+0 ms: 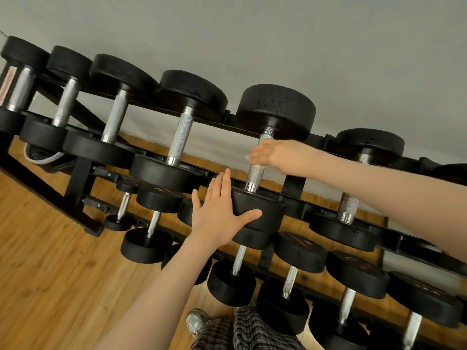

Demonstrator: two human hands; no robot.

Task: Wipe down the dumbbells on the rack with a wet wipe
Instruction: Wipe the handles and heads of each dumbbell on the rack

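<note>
Left hand (219, 215), fingers straight and spread, braces a dumbbell (262, 157) head on the rack (78, 180), likely steadying it while the right hand (271, 154), fingers clamped, rubs a wet wipe (249, 157) along its handle.

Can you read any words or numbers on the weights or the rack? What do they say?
None can be read.
Red marks on the lower dumbbell ends: too blurred to read.
Red strip at the rack's far left: too blurred to read.
Top-row dumbbells: no writing shows.
</note>
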